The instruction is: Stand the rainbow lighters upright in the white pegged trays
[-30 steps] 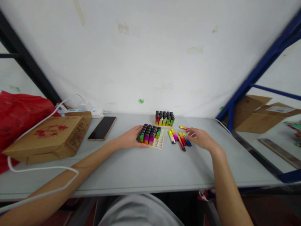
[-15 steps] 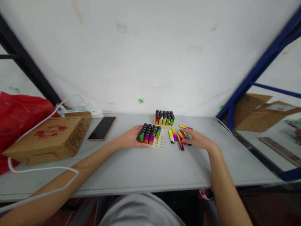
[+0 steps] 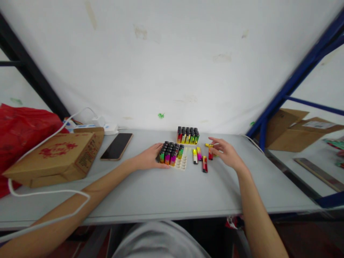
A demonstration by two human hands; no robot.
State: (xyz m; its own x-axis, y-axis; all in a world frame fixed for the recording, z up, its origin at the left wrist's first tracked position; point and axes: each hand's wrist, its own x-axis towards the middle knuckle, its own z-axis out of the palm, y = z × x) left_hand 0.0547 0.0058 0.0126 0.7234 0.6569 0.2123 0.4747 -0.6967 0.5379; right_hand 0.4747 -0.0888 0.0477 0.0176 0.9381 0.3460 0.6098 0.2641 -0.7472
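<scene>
Around the left side of a pale tray with round holes [image 3: 180, 164] is my left hand [image 3: 150, 156], thumb in front and fingers behind. Black-topped lighters [image 3: 168, 153] in shiny colours stand upright in the tray's left part; several holes at its right show bare. My right hand [image 3: 224, 152] is at the loose lighters, fingers spread, the fingertips by a red lighter [image 3: 210, 153]. Whether they touch it I cannot tell. A second red lighter [image 3: 205, 164], a yellow-and-white lighter [image 3: 195, 157] and a purple-and-yellow lighter [image 3: 199, 154] lie between hand and tray. The palm hides what is under it.
A full block of upright lighters [image 3: 188, 135] stands behind the tray, near the wall. To the left are a phone [image 3: 117, 146], a cardboard box [image 3: 51, 156], a red bag [image 3: 24, 125] and a white cable [image 3: 53, 192]. An open carton [image 3: 290, 134] sits beyond the blue frame [image 3: 285, 84].
My right hand has shifted slightly away and its fingers have spread. The loose lighters near it have moved apart, with fewer showing now. My left hand stays at the tray.
</scene>
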